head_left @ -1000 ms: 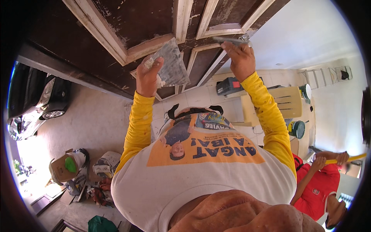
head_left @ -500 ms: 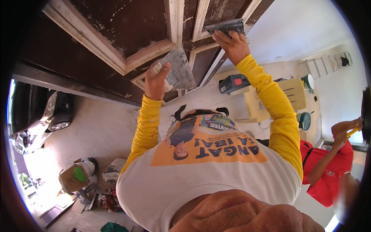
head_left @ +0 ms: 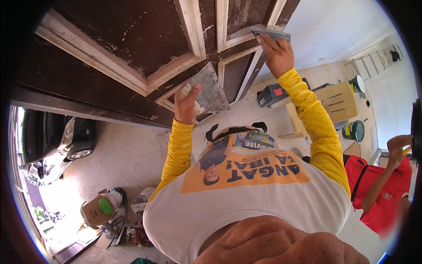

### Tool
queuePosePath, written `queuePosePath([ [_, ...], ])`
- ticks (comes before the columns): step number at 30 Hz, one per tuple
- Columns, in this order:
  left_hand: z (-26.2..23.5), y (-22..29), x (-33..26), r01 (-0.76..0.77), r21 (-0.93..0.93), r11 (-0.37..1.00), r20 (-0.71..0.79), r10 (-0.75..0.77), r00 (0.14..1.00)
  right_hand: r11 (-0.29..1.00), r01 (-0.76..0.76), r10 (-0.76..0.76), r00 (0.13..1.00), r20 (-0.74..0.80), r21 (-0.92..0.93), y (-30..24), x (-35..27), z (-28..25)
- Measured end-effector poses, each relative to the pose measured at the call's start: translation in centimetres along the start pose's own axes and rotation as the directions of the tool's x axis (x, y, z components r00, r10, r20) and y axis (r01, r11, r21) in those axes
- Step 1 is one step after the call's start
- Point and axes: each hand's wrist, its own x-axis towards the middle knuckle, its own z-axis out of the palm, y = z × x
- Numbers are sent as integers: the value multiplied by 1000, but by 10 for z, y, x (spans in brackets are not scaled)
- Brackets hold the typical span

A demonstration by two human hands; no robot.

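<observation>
While the left hand (head_left: 186,104) is raised before the brown door (head_left: 154,37), its fingers grip a gray plate (head_left: 212,90) by 1 side, with pale paste (head_left: 198,108) at the grip. The plate lies slanted in front of the door's lower part. The fingers of the right hand (head_left: 280,56) clasp a flat gray blade (head_left: 278,34) beside the pale trim (head_left: 239,38) near the door's edge; whether the blade touches the trim, I cannot tell.

Beyond the right sleeve, a dark toolbox (head_left: 269,96) with a red patch sits near a slotted yellow chair (head_left: 339,102). 2 green pails stand by the chair: the upper pail (head_left: 359,86) shows a pale end, and the lower pail (head_left: 354,131) has a stick projecting at its rim. I cannot make out what either holds.

Down on the left, a carton (head_left: 93,216) has a bright green item (head_left: 105,206) in or against it, beside a white bucket (head_left: 117,198). A dark car (head_left: 80,140) stands farther out; on the right is a person in a red shirt (head_left: 373,193).
</observation>
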Motion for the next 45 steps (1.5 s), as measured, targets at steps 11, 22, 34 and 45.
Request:
queuePosePath([
  [11,-2,-7,0,-311,178,933,89,300,950,979,-199,200,871,449,-49,38,60,-28],
  [22,-30,-25,-7,-180,41,983,195,169,966,974,-202,224,827,515,-100,38,83,-19],
  [34,-69,-55,-9,-221,32,975,298,202,933,956,-103,250,777,577,-276,-38,92,-1],
  [45,-63,-45,2,20,-227,974,370,67,927,981,-185,151,918,367,60,-98,70,-52],
])
